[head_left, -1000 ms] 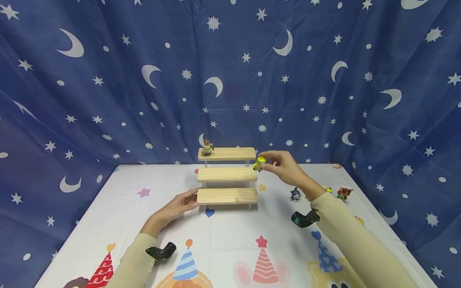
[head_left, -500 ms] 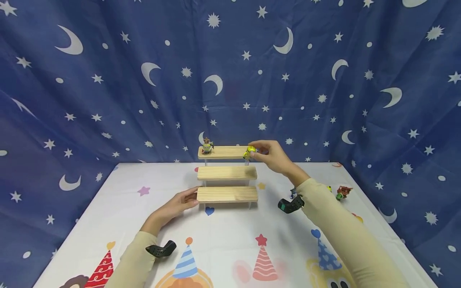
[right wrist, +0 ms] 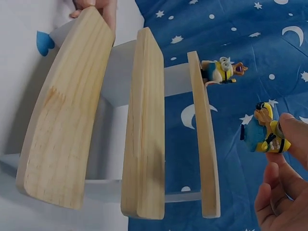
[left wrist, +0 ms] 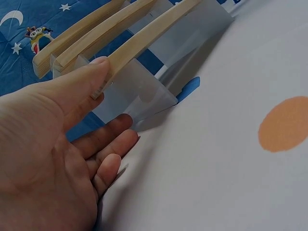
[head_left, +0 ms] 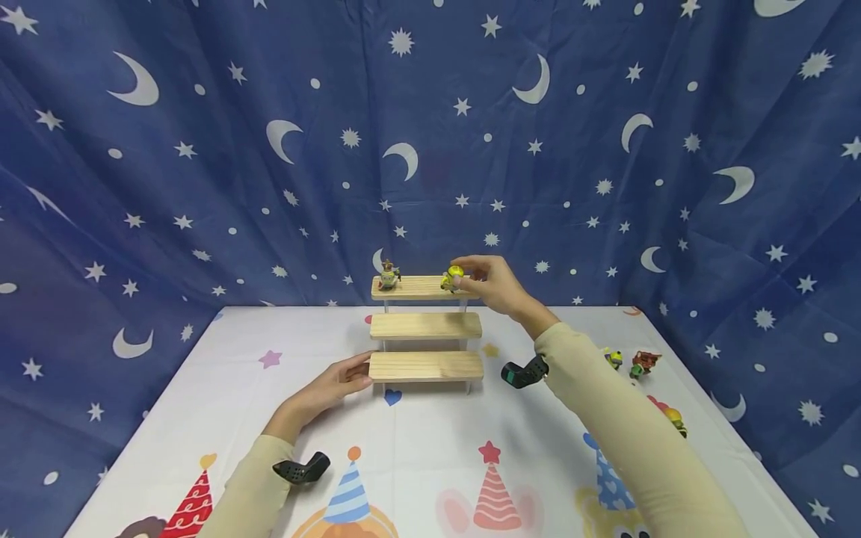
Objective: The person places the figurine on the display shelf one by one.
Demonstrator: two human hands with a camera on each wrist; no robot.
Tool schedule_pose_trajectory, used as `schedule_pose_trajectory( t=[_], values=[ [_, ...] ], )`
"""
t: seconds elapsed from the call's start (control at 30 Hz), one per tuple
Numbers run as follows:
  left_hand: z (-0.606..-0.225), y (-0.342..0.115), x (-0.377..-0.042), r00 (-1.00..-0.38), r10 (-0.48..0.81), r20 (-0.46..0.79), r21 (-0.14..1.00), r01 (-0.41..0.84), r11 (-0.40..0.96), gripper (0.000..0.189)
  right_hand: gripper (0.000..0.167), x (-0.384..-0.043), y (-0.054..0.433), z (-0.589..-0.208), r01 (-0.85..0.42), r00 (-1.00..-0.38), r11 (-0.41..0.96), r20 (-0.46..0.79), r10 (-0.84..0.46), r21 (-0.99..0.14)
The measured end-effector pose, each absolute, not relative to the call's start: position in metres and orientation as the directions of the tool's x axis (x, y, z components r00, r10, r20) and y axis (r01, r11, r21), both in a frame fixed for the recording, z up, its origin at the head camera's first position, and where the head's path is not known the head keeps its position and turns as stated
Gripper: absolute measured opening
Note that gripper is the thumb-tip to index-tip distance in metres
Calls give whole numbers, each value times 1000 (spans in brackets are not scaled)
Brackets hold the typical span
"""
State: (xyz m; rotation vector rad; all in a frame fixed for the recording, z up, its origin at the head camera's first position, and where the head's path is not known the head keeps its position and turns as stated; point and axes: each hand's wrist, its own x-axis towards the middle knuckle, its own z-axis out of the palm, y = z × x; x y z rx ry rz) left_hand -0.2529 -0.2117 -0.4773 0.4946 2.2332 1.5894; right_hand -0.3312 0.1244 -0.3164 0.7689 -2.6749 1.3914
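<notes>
A three-tier wooden display stand [head_left: 426, 326] with clear side panels stands at the table's back. My left hand [head_left: 336, 381] pinches the left end of its bottom shelf [left wrist: 139, 41] between thumb and forefinger; the other fingers hang near the clear panel. My right hand [head_left: 494, 284] pinches a yellow minion figurine [right wrist: 263, 132] by its head end. That figurine is held above the right part of the top shelf [head_left: 424, 287], with a gap showing in the right wrist view. Another minion figurine [head_left: 388, 276], wearing a crown, stands on the top shelf's left end.
To the right, beyond my right forearm, lie a yellow figurine [head_left: 613, 358], a brown-and-green figurine [head_left: 644, 364] and a yellow-and-red one [head_left: 675, 420] partly hidden by the sleeve. A blue star-and-moon curtain [head_left: 430, 149] hangs behind the white table cover [head_left: 417, 448].
My right hand has carried the minion figurine left and up, from beside the stand to over the top shelf. The left hand stays on the bottom shelf.
</notes>
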Motion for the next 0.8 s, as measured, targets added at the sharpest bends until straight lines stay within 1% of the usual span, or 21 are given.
schedule_pose_trajectory(
  t=[0.23, 0.47, 0.8],
  values=[
    [-478, -210, -255, -883, 463, -78, 954, 69, 292, 70, 39, -336, 118, -317, -418, -885, 454, 240, -400, -786],
    [-481, -212, -252, -882, 464, -85, 947, 73, 311, 71, 40, -340, 110, -320, -387, -895, 436, 217, -390, -812],
    [-479, -213, -252, -873, 482, -75, 955, 77, 288, 71, 39, -348, 93, -321, -382, -898, 439, 215, -383, -813]
  ],
)
